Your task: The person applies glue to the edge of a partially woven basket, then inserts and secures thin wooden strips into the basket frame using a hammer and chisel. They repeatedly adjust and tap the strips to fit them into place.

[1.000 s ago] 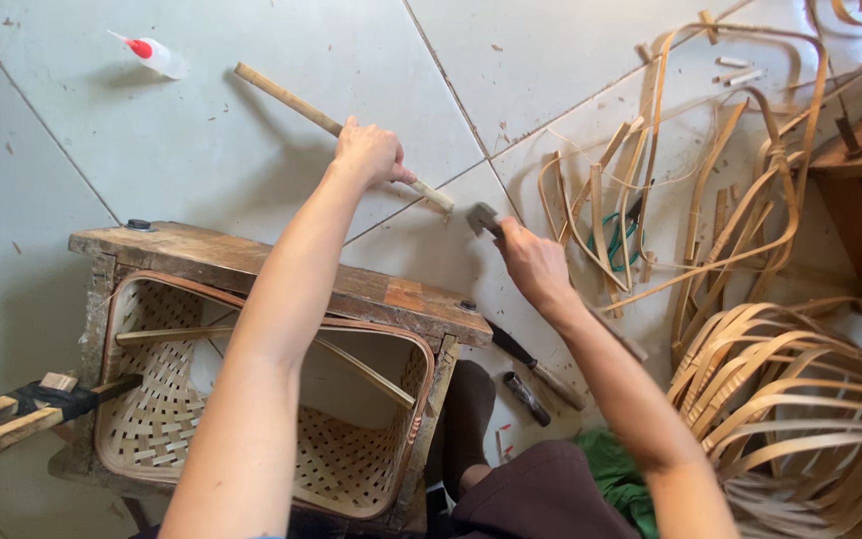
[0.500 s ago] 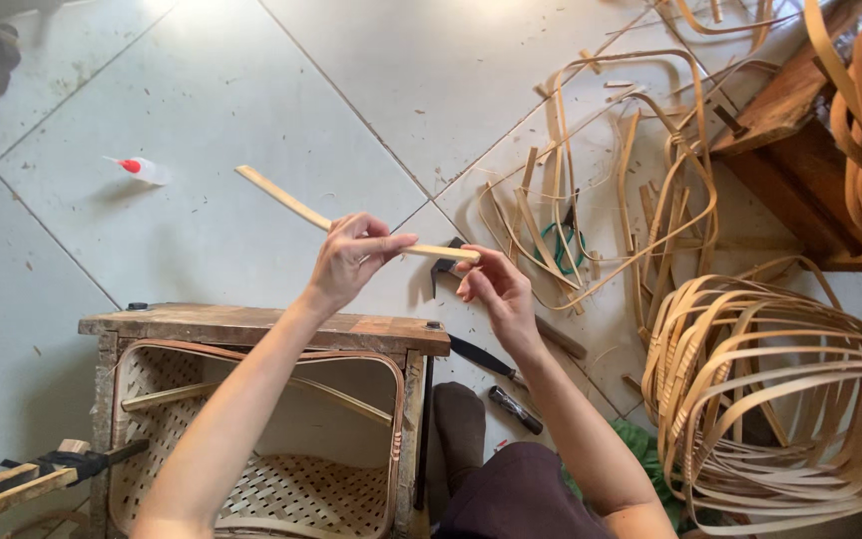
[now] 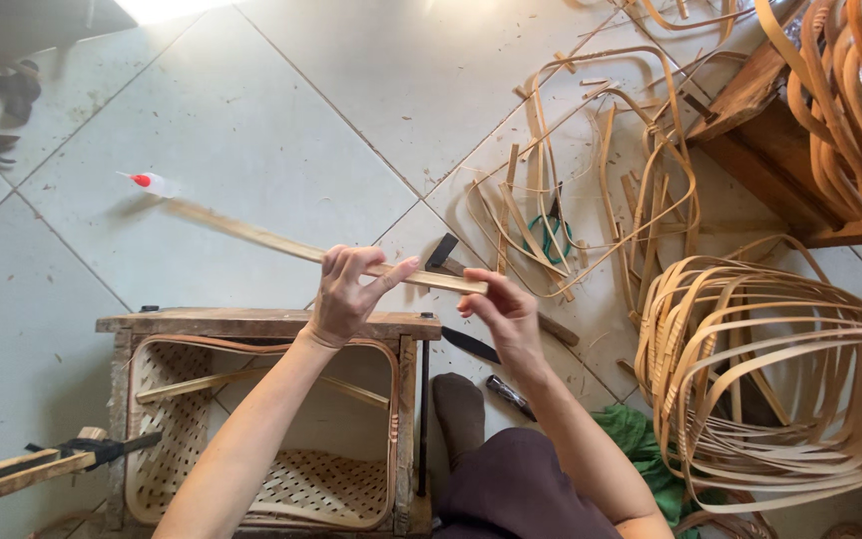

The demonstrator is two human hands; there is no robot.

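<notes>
A long flat bamboo strip (image 3: 281, 243) is held above the tiled floor, its far end blurred and pointing up left. My left hand (image 3: 344, 291) pinches it near the middle. My right hand (image 3: 499, 311) touches its near end with thumb and fingertips. Below my hands sits a woven basket (image 3: 184, 439) inside a wooden frame (image 3: 251, 324). A hammer (image 3: 446, 255) lies on the floor just behind the strip, partly hidden by it.
Loose bamboo strips and green scissors (image 3: 551, 235) lie scattered at upper right. A big coil of strips (image 3: 780, 369) sits at right beside a wooden stool (image 3: 760, 130). A small red-capped glue bottle (image 3: 150, 182) lies on the tiles. Clamped sticks (image 3: 52, 461) protrude at lower left.
My hands lifted the strip off the floor and drew it closer over the frame. The right hand left the hammer and moved to the strip's near end. The camera view shifted.
</notes>
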